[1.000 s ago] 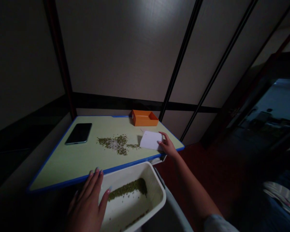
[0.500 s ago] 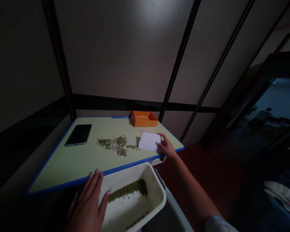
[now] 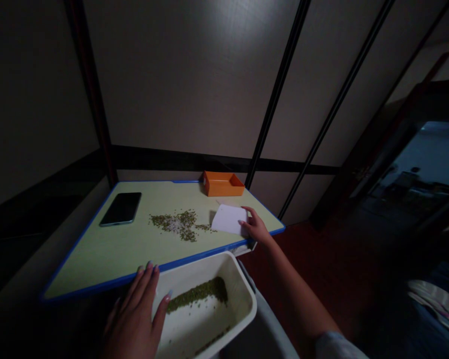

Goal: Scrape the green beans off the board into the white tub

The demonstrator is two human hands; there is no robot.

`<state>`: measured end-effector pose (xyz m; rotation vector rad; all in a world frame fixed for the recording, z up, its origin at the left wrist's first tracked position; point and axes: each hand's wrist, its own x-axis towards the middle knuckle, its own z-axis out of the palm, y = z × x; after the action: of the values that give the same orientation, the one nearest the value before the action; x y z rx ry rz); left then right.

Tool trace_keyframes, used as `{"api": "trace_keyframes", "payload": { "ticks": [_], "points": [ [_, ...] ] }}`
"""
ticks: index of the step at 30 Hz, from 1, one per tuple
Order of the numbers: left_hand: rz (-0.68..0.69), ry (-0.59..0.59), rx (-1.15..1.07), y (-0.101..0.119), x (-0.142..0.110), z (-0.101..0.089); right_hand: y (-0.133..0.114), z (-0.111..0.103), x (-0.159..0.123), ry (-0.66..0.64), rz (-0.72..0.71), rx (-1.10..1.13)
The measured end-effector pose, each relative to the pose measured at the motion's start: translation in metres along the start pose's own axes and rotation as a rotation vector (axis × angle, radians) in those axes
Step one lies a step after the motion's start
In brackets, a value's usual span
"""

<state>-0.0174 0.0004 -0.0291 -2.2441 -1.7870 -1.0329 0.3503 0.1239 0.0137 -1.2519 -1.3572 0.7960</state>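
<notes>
My left hand point(image 3: 136, 316) grips the left rim of a white plastic tub point(image 3: 243, 301), thumb inside and fingers over the outer side. Inside the tub, small green seeds point(image 3: 205, 293) lie banked along the far wall, and more are at the near edge. My right hand point(image 3: 256, 227) pinches a white card point(image 3: 229, 219) by its right edge, with the card tilted on the table. Just left of the card is a loose spread of green seeds point(image 3: 189, 219) with a whitish patch point(image 3: 175, 225) in its middle.
The pale green table point(image 3: 97, 254) has a blue edge. On its left lies a black-screened phone point(image 3: 121, 208); an orange open box point(image 3: 224, 185) stands at the back right. A panelled wall point(image 3: 187, 89) rises behind. The tub is at the table's front edge.
My right hand and the card have shifted very slightly left, toward the seeds on the table. My left hand and the tub look almost unchanged.
</notes>
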Motion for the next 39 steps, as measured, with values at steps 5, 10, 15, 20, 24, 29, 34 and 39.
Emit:
{"api": "trace_keyframes", "payload": {
  "ticks": [5, 10, 15, 20, 24, 29, 34, 39],
  "points": [
    [0.009, -0.003, 0.016, 0.002, 0.002, -0.004, -0.002, -0.002, -0.002, 0.003, -0.009, 0.017],
    [-0.016, -0.016, 0.007, 0.003, 0.002, -0.005, -0.005, 0.000, -0.004, -0.029, 0.008, 0.015],
    [-0.026, -0.029, 0.000, 0.003, 0.001, -0.004, -0.007, 0.004, -0.007, 0.014, 0.002, 0.016],
    [-0.033, -0.031, -0.013, 0.002, 0.002, -0.004, -0.011, -0.002, -0.011, 0.028, 0.029, 0.024],
    [-0.046, -0.016, -0.039, 0.002, 0.002, -0.002, -0.012, -0.005, -0.012, 0.004, 0.036, 0.032],
    [-0.026, 0.015, -0.044, 0.001, 0.000, -0.001, -0.010, -0.003, -0.011, -0.022, 0.035, 0.046],
    [-0.002, 0.008, -0.028, 0.001, 0.000, -0.001, -0.011, -0.002, -0.012, -0.040, 0.018, 0.028],
    [-0.007, -0.006, -0.015, 0.001, 0.000, -0.001, -0.009, 0.001, -0.009, -0.034, 0.023, 0.018]
  ]
}}
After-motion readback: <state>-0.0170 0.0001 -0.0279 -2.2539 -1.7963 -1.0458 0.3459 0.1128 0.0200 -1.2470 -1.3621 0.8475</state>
